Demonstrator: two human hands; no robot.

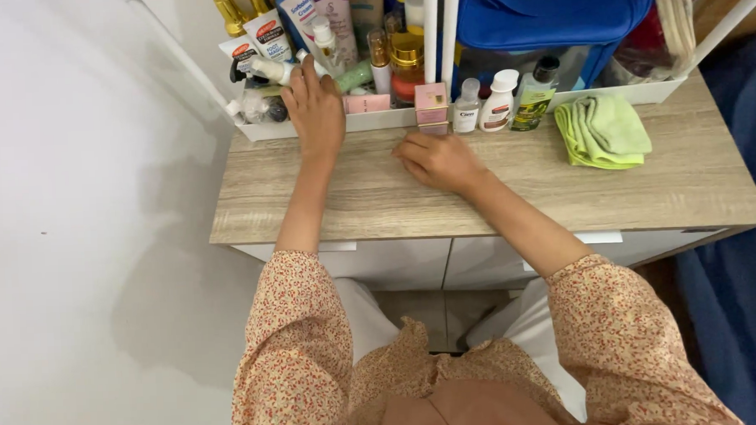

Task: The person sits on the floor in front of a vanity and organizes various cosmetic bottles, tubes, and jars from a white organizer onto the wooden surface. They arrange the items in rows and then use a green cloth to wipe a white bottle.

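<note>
Wooden desk (561, 189): left hand (314, 106) reaching bottles (272, 69), right hand (439, 160) flat.

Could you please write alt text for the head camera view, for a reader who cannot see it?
Seen from above, a seated person's left hand reaches into a white tray crowded with cosmetic bottles and tubes, while the right hand rests curled on the wooden desk beside a small pink box. A folded green cloth lies to the right.
</note>
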